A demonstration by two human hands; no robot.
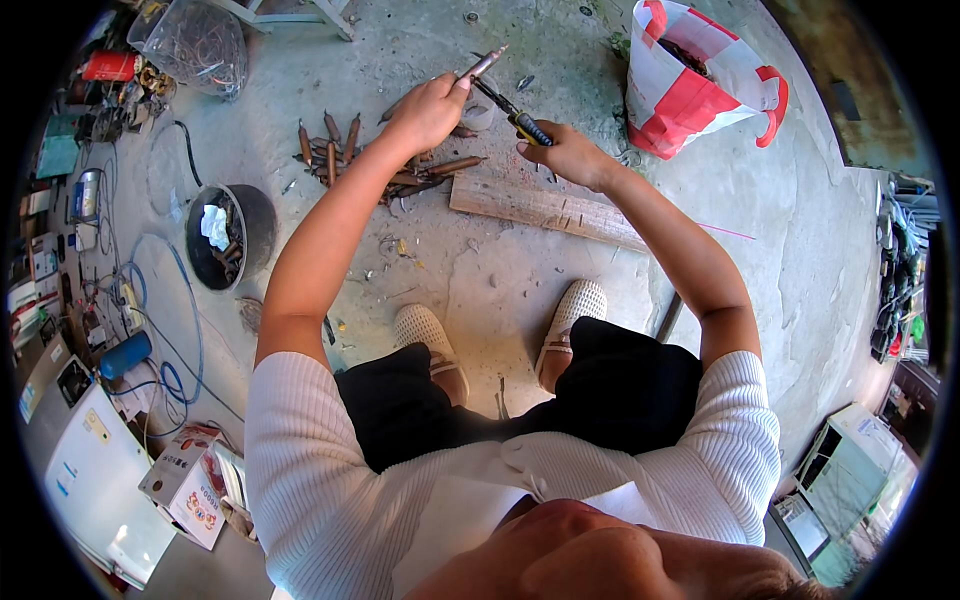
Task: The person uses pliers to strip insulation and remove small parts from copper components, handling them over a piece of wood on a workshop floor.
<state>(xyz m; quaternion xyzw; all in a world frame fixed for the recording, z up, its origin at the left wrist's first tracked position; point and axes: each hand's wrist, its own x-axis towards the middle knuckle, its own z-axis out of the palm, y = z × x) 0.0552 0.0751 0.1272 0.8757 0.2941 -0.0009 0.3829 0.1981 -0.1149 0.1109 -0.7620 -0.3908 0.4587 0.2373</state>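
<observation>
My left hand (428, 112) is closed around a slim metal cylinder (487, 63) with a narrow pointed tip, which sticks out past the fingers to the upper right. In my right hand (568, 155) is a yellow-and-black utility knife (522, 122), gripped by its handle. Its dark front end reaches up to the cylinder close beside my left fingers; whether it touches is too small to tell. Under my left wrist a pile of similar brown cylinders (332, 150) lies on the concrete floor. A wooden plank (540, 208) rests below my right hand.
To the left stands a black bucket (262, 235) with dark pieces and a white crumpled wad inside. A red-and-white bag (690, 100) stands at the far right. A clear plastic tub (195, 45) is at the far left. Blue hose (190, 290) coils along the left side. Small debris dots the floor.
</observation>
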